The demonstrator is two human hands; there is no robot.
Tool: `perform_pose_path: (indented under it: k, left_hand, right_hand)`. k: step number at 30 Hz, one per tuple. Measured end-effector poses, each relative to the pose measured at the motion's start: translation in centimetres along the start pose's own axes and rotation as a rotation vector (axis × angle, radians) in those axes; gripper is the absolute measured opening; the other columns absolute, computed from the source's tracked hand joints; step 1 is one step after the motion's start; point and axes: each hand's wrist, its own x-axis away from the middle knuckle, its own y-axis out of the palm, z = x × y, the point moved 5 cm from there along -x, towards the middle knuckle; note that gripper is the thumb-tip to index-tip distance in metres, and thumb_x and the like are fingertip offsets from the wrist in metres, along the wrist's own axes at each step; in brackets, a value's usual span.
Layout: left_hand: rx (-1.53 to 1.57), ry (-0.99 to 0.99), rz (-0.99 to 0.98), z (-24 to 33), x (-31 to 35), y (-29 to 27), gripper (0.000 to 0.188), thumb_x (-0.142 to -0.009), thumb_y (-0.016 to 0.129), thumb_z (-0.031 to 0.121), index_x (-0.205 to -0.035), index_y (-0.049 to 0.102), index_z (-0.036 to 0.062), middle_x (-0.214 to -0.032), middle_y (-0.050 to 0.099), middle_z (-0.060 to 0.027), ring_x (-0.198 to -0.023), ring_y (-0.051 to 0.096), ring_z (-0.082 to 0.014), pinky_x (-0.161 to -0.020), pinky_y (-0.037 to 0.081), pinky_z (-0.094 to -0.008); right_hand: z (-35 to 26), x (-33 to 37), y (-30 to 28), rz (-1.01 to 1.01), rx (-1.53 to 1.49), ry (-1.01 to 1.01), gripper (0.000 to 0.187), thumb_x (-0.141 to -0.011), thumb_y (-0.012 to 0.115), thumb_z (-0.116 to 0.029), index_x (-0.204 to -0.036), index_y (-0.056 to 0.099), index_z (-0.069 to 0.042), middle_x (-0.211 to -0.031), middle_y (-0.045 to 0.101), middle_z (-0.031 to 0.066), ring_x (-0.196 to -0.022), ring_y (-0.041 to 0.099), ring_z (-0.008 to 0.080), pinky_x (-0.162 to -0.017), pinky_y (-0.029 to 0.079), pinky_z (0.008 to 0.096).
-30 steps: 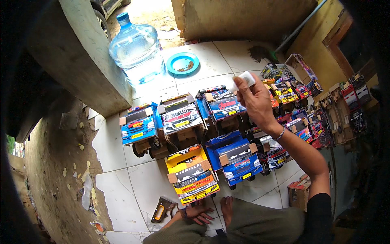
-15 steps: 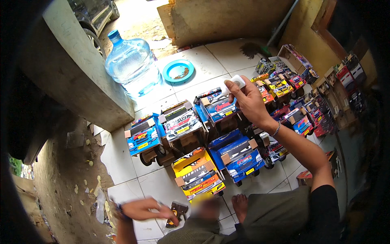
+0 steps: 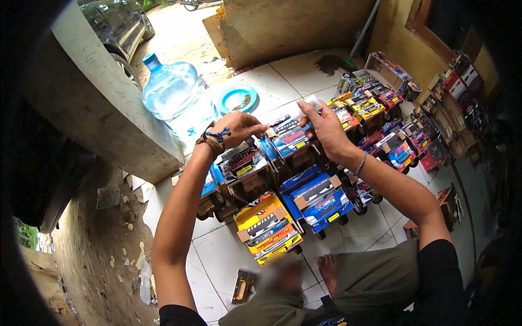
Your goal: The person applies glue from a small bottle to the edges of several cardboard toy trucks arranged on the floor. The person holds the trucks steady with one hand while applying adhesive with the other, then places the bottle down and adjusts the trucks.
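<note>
Toy trucks on a tiled floor (image 3: 350,239), placed relative to the light-blue truck (image 3: 293,142) between the hands. The water jug (image 3: 173,89), the largest item, stands beyond it and to its left. The light-blue truck itself appears to be thin, stiff board: probably light, firm along its panels, liable to crushing at the corners, and best held by both sides of its body. The dark-blue truck (image 3: 322,205), nearer the wearer than the landmark, should handle alike. A black hand tool (image 3: 244,286) lies nearer still, toward the left; it looks rigid and denser, with its looped handle as the natural hold. The white bottle (image 3: 312,102), above the landmark's right side, is likely light, smooth and squeezable, best taken around its body. The right hand (image 3: 330,131) grasps it between thumb and fingers. The smallest item, a tan block (image 3: 271,132) at the landmark's left upper corner, seems hard and suits a fingertip pinch. The left hand (image 3: 239,130) has its fingers drawn together at this corner; whether they grip the block cannot be told. Compared with half a second earlier, the left hand is raised from the black hand tool to the landmark; the right hand retains the bottle.
</note>
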Motion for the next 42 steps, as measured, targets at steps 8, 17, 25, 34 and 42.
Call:
perform_pose_path:
  k: [8,17,25,34,42]
  left_hand:
    - [0.347,-0.072,-0.046,-2.2,-1.4,1.5,0.037,-0.091,0.073,0.036,-0.108,0.074,0.0025,-0.092,0.076,-0.0049,-0.078,0.067,-0.0086,-0.071,0.055,-0.0246]
    - [0.44,-0.147,-0.024,-3.1,-1.6,2.1,0.033,-0.089,0.077,0.032,-0.104,0.076,0.002,-0.088,0.074,-0.0034,-0.078,0.066,-0.0089,-0.073,0.053,-0.0261]
    - [0.508,-0.137,-0.016,-4.4,-2.2,2.7,0.043,-0.082,0.082,0.042,-0.1,0.077,0.0032,-0.088,0.075,-0.0046,-0.08,0.066,-0.011,-0.077,0.054,-0.0274]
    - [0.545,-0.129,-0.023,-3.7,-1.6,2.5,0.043,-0.083,0.082,0.041,-0.101,0.077,0.0027,-0.09,0.075,-0.005,-0.081,0.068,-0.0104,-0.078,0.055,-0.026]
    - [0.522,-0.144,-0.029,-3.7,-1.8,2.4,0.041,-0.083,0.081,0.04,-0.1,0.077,0.0029,-0.091,0.075,-0.0055,-0.082,0.069,-0.0109,-0.08,0.056,-0.0267]
  right_hand:
    - [-0.3,0.6,0.3,-0.015,0.188,-0.071,0.028,-0.101,0.06,-0.036,-0.105,0.058,-0.009,-0.077,0.059,-0.0025,-0.066,0.051,0.0037,-0.059,0.043,0.0191]
    - [-0.5,0.6,0.7,-0.029,0.355,-0.285,0.04,-0.102,0.058,-0.041,-0.107,0.06,-0.002,-0.085,0.067,0.0068,-0.076,0.062,0.01,-0.066,0.049,0.0263]
    - [-0.1,0.4,0.6,0.014,0.439,-0.262,0.043,-0.102,0.057,-0.043,-0.109,0.06,-0.001,-0.082,0.065,0.0069,-0.077,0.061,0.0121,-0.071,0.05,0.0289]
    - [-0.4,0.6,0.8,-0.003,0.439,-0.215,0.039,-0.102,0.056,-0.043,-0.109,0.058,-0.004,-0.085,0.062,0.0015,-0.08,0.054,0.0071,-0.074,0.046,0.0232]
    - [-0.7,0.8,1.0,-0.019,0.475,-0.249,0.039,-0.102,0.057,-0.043,-0.108,0.059,-0.004,-0.087,0.063,0.0023,-0.079,0.056,0.0073,-0.072,0.047,0.0233]
